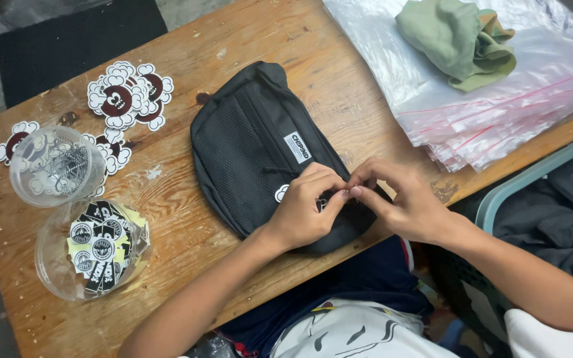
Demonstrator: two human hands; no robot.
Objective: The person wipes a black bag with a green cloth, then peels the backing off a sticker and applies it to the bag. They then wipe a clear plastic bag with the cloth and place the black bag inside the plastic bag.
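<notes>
Your left hand [306, 202] and right hand [402, 202] pinch together at a small fitting on the black fabric waist bag [253, 142]; the fitting is not attached yet, judging by your grip.

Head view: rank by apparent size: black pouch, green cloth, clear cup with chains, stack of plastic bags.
1. stack of plastic bags, though part runs out of frame
2. black pouch
3. green cloth
4. clear cup with chains
The cloth is only somewhat bigger than the cup.
</notes>
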